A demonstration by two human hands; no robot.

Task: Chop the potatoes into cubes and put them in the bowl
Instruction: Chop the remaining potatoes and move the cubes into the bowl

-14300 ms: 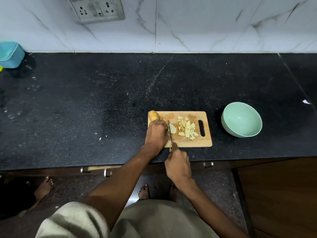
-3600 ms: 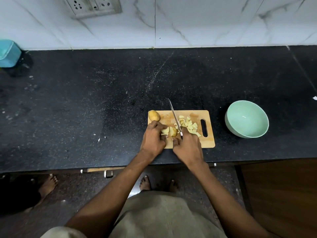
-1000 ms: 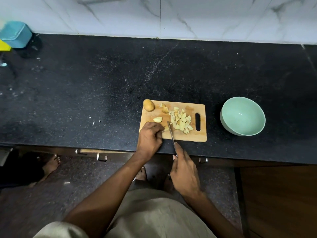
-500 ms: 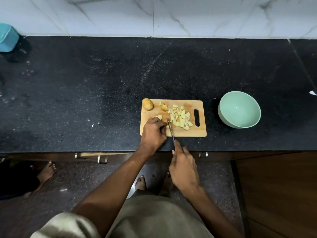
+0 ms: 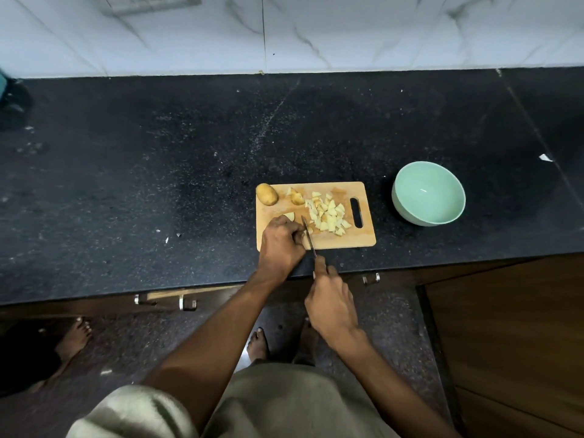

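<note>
right hand (image 5: 330, 303) is seen nearest the camera, out past the counter's front edge, fingers wrapped round the handle of a slim steel-bladed kitchen knife (image 5: 308, 237), forefinger laid along the top. the blade is angled up onto the rectangular light wooden chopping board (image 5: 363, 240) and set down right beside the left hand (image 5: 281, 243). that left hand is curled over the board's near-left part, knuckles up, clamped down on a pale potato piece (image 5: 305, 237) that's mostly hidden under the fingers, so its shape can't be made out. a half-cut potato slice (image 5: 290, 216) is peeking out just past the knuckles. a heap of pale yellow potato cubes (image 5: 328, 216) is piled mid-board, near the slotted handle hole. further back a wedge of potato with skin (image 5: 297, 197) is lying beside the heap, and a small whole brown-skinned potato (image 5: 266, 193) is sat at the far-left corner, overhanging the edge a bit. the round mint-green ceramic bowl (image 5: 410, 181) is parked to the right of the board, apart from it, on the black speckled stone countertop (image 5: 158, 184). white marble-look wall tiles (image 5: 347, 33) are seen behind it all.
</note>
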